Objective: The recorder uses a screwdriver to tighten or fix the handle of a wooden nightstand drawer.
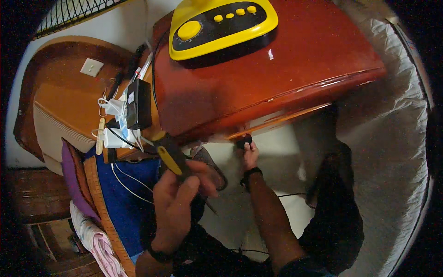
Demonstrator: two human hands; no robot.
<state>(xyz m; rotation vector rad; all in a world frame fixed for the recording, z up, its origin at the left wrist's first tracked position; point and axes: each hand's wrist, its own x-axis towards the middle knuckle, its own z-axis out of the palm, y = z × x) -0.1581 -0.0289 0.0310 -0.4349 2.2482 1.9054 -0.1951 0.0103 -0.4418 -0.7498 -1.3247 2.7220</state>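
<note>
My left hand (173, 203) is closed around a screwdriver (170, 159) with a yellow and black handle. Its thin shaft slants down to the right, its tip in the air. Further right, my right hand (250, 157) reaches forward under the front edge of a glossy red-brown cabinet (272, 83). Between its fingers is a small dark round piece (247, 139), just below the cabinet's orange wooden edge. Whether that piece is fixed to the cabinet I cannot tell.
A yellow and black fan base (224, 34) with a dial and several buttons stands on the cabinet. To its left are a black box (138, 104), white plugs (115, 108) and tangled cables. Blue cloth (127, 194) lies at left; a grey cover (387, 152) hangs at right.
</note>
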